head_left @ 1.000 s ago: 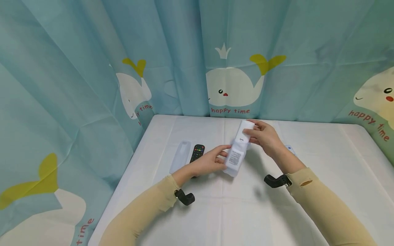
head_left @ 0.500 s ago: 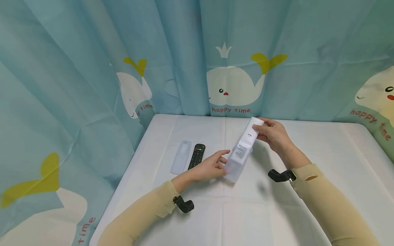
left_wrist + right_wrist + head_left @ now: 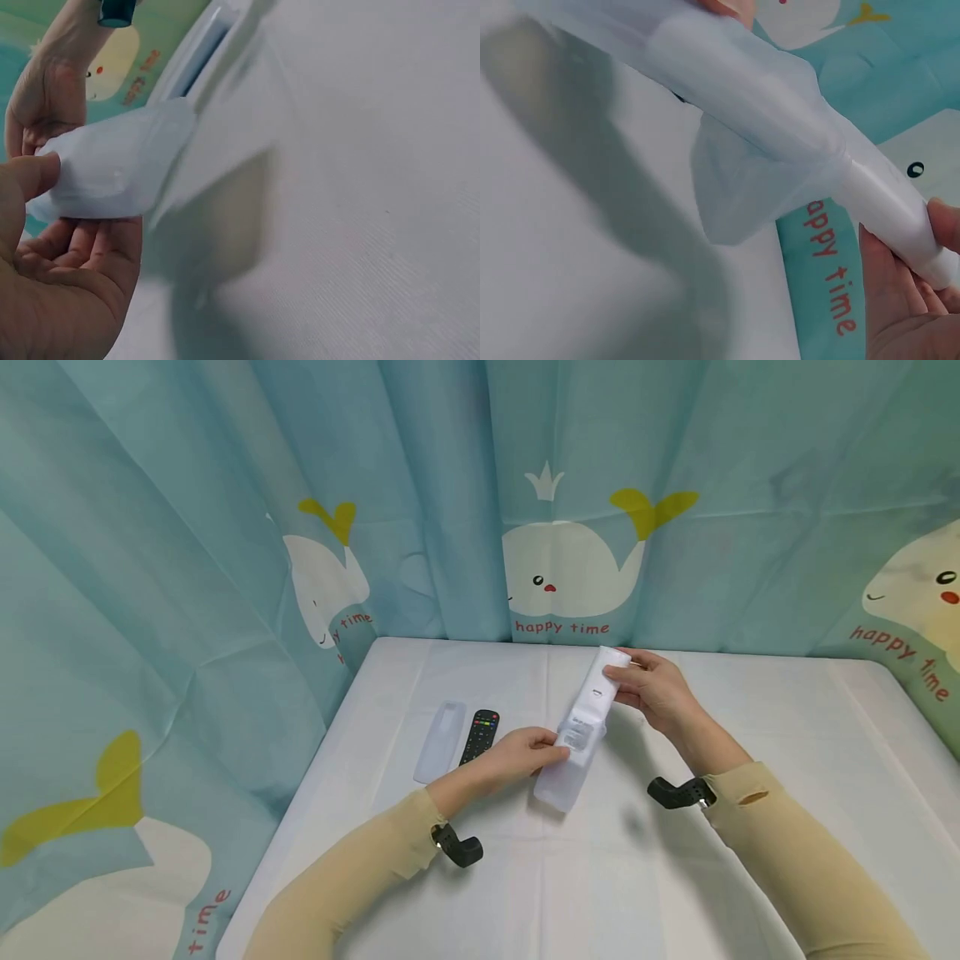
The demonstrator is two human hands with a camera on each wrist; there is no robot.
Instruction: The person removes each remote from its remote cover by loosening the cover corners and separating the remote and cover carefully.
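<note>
A white remote control (image 3: 602,683) is held tilted above the table, its back with a printed label facing up. Its lower part sits inside a translucent soft sleeve (image 3: 561,783), whose bottom end holds no remote. Up at the far end, my right hand (image 3: 654,689) grips the remote between thumb and fingers. My left hand (image 3: 517,756) pinches the sleeve, thumb on top and fingers beneath, as the left wrist view shows. In the right wrist view a loose flap (image 3: 757,191) of the sleeve hangs below the remote.
Left of my hands, a black remote control (image 3: 480,735) and a flat translucent cover (image 3: 440,742) lie side by side on the white table (image 3: 637,877). A blue whale-print curtain (image 3: 450,510) stands behind and to the left of the table.
The white remote has slid partway out of the sleeve toward the upper right. My left hand has shifted from the sleeve's side to a thumb-on-top pinch. The remote has since dipped slightly back left.
</note>
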